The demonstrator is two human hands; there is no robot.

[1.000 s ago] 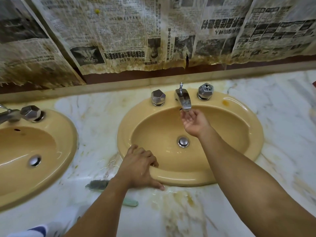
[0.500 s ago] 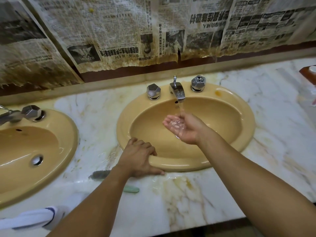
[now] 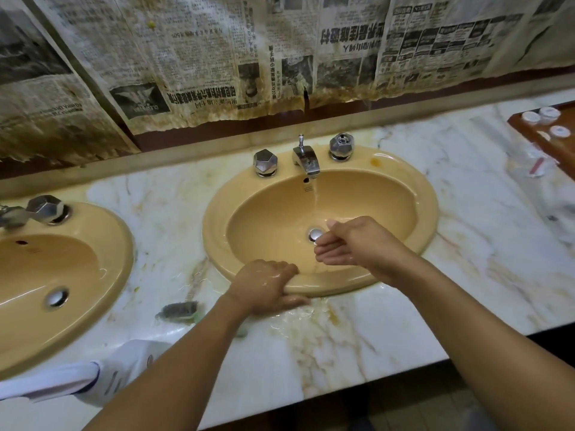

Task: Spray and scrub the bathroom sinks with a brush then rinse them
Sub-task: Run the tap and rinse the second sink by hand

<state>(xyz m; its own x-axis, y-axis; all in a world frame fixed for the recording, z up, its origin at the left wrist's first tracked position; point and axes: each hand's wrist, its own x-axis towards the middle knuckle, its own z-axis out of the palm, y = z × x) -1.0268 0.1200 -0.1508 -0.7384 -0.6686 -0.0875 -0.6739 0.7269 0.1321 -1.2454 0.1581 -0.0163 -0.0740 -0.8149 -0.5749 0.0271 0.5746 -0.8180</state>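
A yellow oval sink (image 3: 417,194) is set in the marble counter, and water runs from its chrome faucet (image 3: 306,158) into the bowl. My right hand (image 3: 351,242) is cupped, palm up, over the bowl near the drain (image 3: 315,234), holding nothing. My left hand (image 3: 267,286) is wet and grips the sink's front rim, thumb under the edge. A brush (image 3: 179,311) with dark bristles and a green handle lies on the counter left of my left hand. A second yellow sink (image 3: 102,253) is at the left.
A white spray bottle (image 3: 93,377) lies on its side at the counter's front left. A brown tray (image 3: 547,129) with small white lids sits at the far right. Stained newspaper (image 3: 217,57) covers the wall. Water is pooled on the counter (image 3: 311,325) in front of the sink.
My right hand has dropped from under the spout to low in the bowl near the drain. My left hand has curled over the front rim. Water has spilled onto the counter.
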